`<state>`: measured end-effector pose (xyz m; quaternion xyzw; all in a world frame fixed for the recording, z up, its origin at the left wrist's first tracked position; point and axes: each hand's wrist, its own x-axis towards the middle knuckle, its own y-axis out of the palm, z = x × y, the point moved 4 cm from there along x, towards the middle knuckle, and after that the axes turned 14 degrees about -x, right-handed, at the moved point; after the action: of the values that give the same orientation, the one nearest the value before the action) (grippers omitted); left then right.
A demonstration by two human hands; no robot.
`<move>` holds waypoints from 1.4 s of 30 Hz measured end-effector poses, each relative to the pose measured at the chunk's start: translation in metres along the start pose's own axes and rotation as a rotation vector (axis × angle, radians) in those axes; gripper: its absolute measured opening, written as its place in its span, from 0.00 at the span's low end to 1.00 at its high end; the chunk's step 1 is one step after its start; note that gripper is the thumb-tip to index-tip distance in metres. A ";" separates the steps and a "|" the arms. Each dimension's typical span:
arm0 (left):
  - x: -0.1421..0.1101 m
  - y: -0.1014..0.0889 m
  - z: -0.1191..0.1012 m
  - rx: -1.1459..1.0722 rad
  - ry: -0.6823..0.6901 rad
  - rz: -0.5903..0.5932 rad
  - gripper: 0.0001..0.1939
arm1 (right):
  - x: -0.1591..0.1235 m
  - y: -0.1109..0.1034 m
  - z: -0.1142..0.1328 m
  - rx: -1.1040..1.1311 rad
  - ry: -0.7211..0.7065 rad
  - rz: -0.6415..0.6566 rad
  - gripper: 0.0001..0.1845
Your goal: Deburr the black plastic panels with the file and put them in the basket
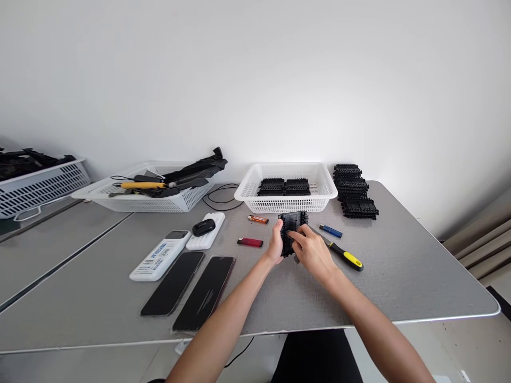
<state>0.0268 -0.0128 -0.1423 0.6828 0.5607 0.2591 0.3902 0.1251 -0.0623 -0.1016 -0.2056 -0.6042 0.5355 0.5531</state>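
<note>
My left hand (275,243) is closed around the left side of a black plastic part with toothed edges (295,219), held tilted up above the table. My right hand (314,254) is at its face, the index fingertip pressed on it and the other fingers curled. A small grey piece shows below the right hand; I cannot tell what it is. Just right of that hand lies a yellow-and-black-handled tool (347,257), its metal end partly hidden. Close by are a blue lighter (331,230), a red lighter (250,242) and an orange lighter (258,219).
Behind my hands a white basket (285,204) contains similar black parts. More parts are stacked (351,186) to its right. Leftward lie two phones (205,292), white power banks (159,258), a black case (203,227) and another tool-filled basket (139,204). The table's front edge (419,320) is near.
</note>
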 end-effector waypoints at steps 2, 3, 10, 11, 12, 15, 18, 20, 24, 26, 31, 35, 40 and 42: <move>-0.001 0.000 -0.001 0.025 -0.002 0.004 0.25 | 0.000 -0.002 -0.001 -0.066 0.056 0.031 0.18; -0.001 0.000 -0.001 0.035 -0.013 0.004 0.26 | 0.000 -0.003 -0.002 -0.096 0.092 0.048 0.17; -0.001 0.001 0.000 0.051 -0.001 0.017 0.27 | 0.000 -0.002 -0.007 -0.188 0.261 0.074 0.14; -0.001 0.001 0.000 0.043 -0.002 0.016 0.27 | 0.000 -0.002 -0.009 -0.156 0.266 0.051 0.13; 0.000 0.002 0.000 0.030 -0.007 0.013 0.27 | 0.000 -0.002 -0.010 -0.105 0.262 0.022 0.13; 0.001 0.002 -0.001 -0.026 -0.022 0.001 0.30 | 0.000 -0.007 -0.014 0.124 0.211 -0.113 0.15; 0.001 0.003 0.000 -0.080 -0.058 0.014 0.29 | 0.000 -0.015 -0.018 0.307 0.187 -0.294 0.16; 0.001 0.003 0.003 -0.100 -0.085 0.029 0.27 | 0.001 -0.016 -0.018 0.352 0.181 -0.355 0.18; -0.001 0.002 0.014 -0.084 -0.108 0.056 0.26 | 0.003 -0.011 -0.013 0.351 0.141 -0.328 0.18; -0.002 0.002 0.018 -0.062 -0.119 0.066 0.25 | 0.002 -0.010 -0.012 0.345 0.144 -0.337 0.18; -0.005 0.005 0.020 -0.061 -0.136 0.091 0.24 | 0.000 -0.014 -0.013 0.376 0.229 -0.380 0.17; -0.006 0.007 0.018 -0.066 -0.133 0.078 0.25 | 0.002 -0.014 -0.011 0.396 0.198 -0.336 0.18; -0.002 0.004 0.013 -0.068 -0.078 0.003 0.27 | 0.004 -0.007 -0.005 0.344 0.047 -0.192 0.19; -0.001 0.002 0.009 -0.060 -0.038 -0.039 0.27 | 0.002 -0.003 -0.002 0.294 -0.007 -0.104 0.19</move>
<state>0.0350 -0.0156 -0.1451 0.6645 0.5583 0.2555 0.4260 0.1269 -0.0607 -0.0980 -0.0890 -0.5312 0.5895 0.6021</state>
